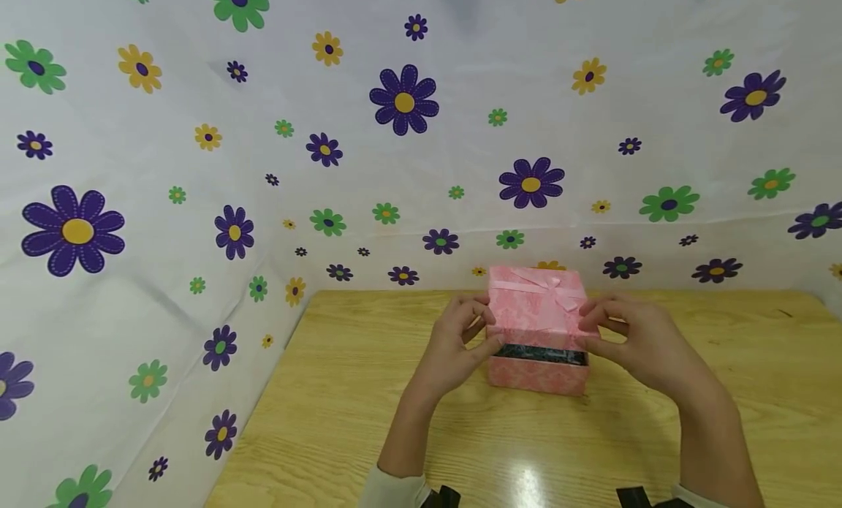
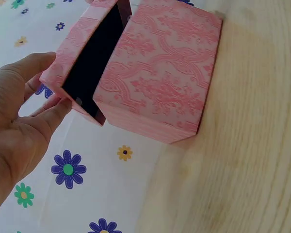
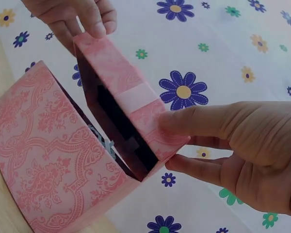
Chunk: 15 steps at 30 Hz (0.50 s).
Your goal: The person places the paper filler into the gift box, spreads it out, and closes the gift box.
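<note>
A pink patterned gift box stands on the wooden table. Its lid, with a pale pink ribbon and bow, is tilted above it, and a dark gap shows along the front. My left hand pinches the lid's left side between thumb and fingers. On the opposite side, my right hand pinches the lid's right edge. In the right wrist view, the lid is lifted off the box along the near side, and something light grey shows at the box's rim. The box's contents are mostly hidden.
The wooden table reaches back to a white cloth printed with purple, green and yellow flowers. This cloth also hangs along the table's left side. Dark straps are at both wrists.
</note>
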{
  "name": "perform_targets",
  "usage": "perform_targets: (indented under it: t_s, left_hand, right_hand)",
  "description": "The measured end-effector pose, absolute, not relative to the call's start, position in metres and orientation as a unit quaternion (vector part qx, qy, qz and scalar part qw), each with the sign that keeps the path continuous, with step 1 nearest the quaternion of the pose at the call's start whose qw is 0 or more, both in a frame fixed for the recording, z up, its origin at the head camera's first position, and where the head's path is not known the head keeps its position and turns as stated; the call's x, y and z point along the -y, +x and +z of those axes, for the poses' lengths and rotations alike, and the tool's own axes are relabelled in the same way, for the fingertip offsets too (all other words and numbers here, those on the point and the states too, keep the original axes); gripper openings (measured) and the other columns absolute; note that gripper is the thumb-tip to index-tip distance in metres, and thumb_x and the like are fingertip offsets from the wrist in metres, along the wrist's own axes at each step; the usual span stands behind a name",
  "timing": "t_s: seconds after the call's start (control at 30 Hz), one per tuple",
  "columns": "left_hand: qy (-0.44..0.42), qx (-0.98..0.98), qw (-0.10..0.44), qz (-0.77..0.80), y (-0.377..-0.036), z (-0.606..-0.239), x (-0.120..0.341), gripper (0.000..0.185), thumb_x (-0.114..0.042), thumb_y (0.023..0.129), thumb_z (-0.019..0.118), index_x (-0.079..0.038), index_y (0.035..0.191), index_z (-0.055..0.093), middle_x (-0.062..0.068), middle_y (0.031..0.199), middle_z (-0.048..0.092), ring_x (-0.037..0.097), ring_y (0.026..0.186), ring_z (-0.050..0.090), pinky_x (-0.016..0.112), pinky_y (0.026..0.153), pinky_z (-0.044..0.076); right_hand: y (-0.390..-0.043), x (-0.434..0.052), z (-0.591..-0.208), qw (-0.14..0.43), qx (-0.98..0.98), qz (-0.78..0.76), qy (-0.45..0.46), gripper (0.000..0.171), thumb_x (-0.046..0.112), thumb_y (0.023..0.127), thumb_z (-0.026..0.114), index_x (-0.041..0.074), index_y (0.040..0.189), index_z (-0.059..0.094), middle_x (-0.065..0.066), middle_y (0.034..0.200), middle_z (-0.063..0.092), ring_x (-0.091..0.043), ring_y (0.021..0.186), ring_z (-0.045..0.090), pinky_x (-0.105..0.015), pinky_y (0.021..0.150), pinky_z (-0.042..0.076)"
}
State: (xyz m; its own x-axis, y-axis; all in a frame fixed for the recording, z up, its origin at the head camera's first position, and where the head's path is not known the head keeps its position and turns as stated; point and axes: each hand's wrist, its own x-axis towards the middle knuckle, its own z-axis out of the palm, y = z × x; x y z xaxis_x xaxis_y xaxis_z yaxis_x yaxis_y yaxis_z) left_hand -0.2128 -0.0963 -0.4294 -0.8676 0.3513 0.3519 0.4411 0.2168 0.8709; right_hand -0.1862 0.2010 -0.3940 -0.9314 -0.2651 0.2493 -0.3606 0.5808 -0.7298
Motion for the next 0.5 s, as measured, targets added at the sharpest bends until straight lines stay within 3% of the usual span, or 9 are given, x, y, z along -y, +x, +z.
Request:
perform_targets:
  t_s: [0.1,0.5]
  left_hand:
    - [-0.240,0.788,0.016,-0.567,-0.2143,-0.4328,0.0966,0.017,-0.004,0.097,0.077,-0.012,0.100,0.062,0.004,0.141,0.052,0.018,0.138,0.052,0.028,0.108,0.049]
    - [-0.248,0.808,-0.052,-0.533,-0.2136,-0.4291,0.1049,0.010,0.003,0.099,0.070,-0.006,0.101,0.067,0.007,0.140,0.053,0.018,0.130,0.054,0.027,0.105,0.051]
  right_hand:
    - [-0.1858,-0.2017,-0.3941,0.043,0.896,0.404,0.178,0.014,0.009,0.089,0.086,0.014,0.091,0.073,-0.009,0.119,0.068,-0.038,0.117,0.065,-0.049,0.101,0.053]
    - [-0.1875,-0.2046,-0.3978,-0.007,0.894,0.397,0.206,0.017,0.008,0.090,0.084,0.021,0.088,0.075,-0.001,0.114,0.070,-0.025,0.109,0.065,-0.050,0.101,0.056]
